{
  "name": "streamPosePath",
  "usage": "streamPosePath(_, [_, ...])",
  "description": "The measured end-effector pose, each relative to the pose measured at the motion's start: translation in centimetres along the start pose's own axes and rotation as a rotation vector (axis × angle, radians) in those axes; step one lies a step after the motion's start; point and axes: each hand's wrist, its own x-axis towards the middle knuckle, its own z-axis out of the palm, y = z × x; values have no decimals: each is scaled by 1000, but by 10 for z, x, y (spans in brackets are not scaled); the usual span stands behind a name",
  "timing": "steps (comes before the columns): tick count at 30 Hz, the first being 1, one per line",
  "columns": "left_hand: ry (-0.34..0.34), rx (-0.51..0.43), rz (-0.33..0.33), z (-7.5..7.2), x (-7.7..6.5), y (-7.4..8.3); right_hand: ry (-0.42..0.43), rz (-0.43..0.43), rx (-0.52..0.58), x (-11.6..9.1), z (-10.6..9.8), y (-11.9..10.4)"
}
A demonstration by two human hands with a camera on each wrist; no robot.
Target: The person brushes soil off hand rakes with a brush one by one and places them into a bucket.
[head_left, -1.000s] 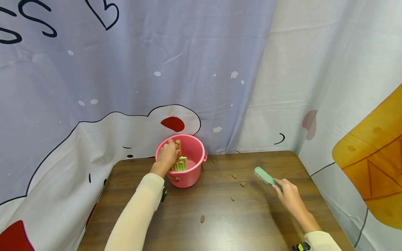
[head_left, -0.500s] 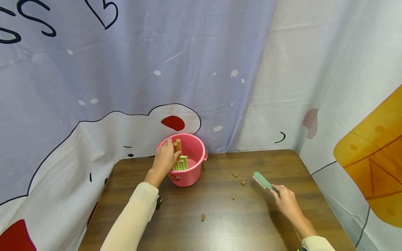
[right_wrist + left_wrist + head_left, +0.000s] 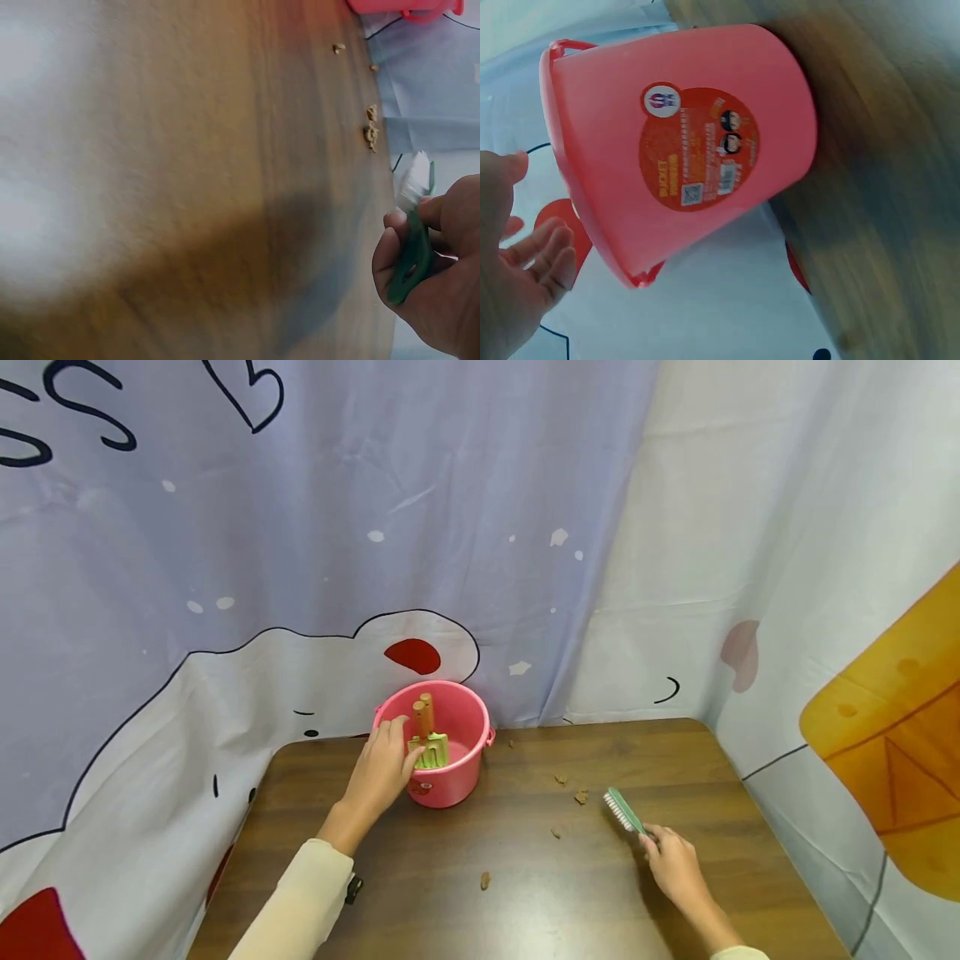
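In the head view a pink bucket (image 3: pixel 442 789) stands at the back of the table. Inside it are a small green hand rake (image 3: pixel 432 753) and a second tool, whose wooden handle (image 3: pixel 420 720) leans beside the rake's. My left hand (image 3: pixel 378 768) is at the bucket's near left rim, fingers relaxed and holding nothing; the left wrist view shows the same hand (image 3: pixel 525 262) apart from the bucket wall (image 3: pixel 607 112). To the right, my right hand (image 3: pixel 675 864) grips the handle of a green brush (image 3: pixel 624 808) with white bristles, held above the table.
Several small brown scraps lie on the wooden table (image 3: pixel 420 893), among them a clump (image 3: pixel 581 797) left of the brush and a single piece (image 3: pixel 485 881) nearer the front. A printed curtain (image 3: pixel 480 527) hangs right behind the table's back edge.
My left hand has let go of a wooden handle and drawn back toward the near left of the bucket. My right hand has moved slightly nearer and left, the brush tilting with its bristles facing left.
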Motion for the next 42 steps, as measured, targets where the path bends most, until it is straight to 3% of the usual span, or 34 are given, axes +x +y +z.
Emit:
streamPosePath(4, [51,-5,49,-1,-19,-6,-52,62,29,-7,5,-1])
streamPosePath(12, [187,-95,150,0,-47,-10,-53,115,96,-9,15,-6])
streamPosePath(18, [221,-89,178,-1,-68,-13,-54,156,185,-10,23,-10])
streamPosePath(21, [232,-76,169,-2,-78,-17,-42,160,161,-10,26,-11])
streamPosePath(26, [258,-48,181,0,-91,-23,31,96,2,-14,31,-12])
streamPosePath(29, [237,-38,177,3,-100,-26,47,79,-48,-16,35,-12])
streamPosePath(36, [95,-18,130,17,-120,-33,24,79,-84,-19,39,-16])
streamPosePath(42, [69,-10,128,25,-126,-37,9,58,-92,-20,39,-16])
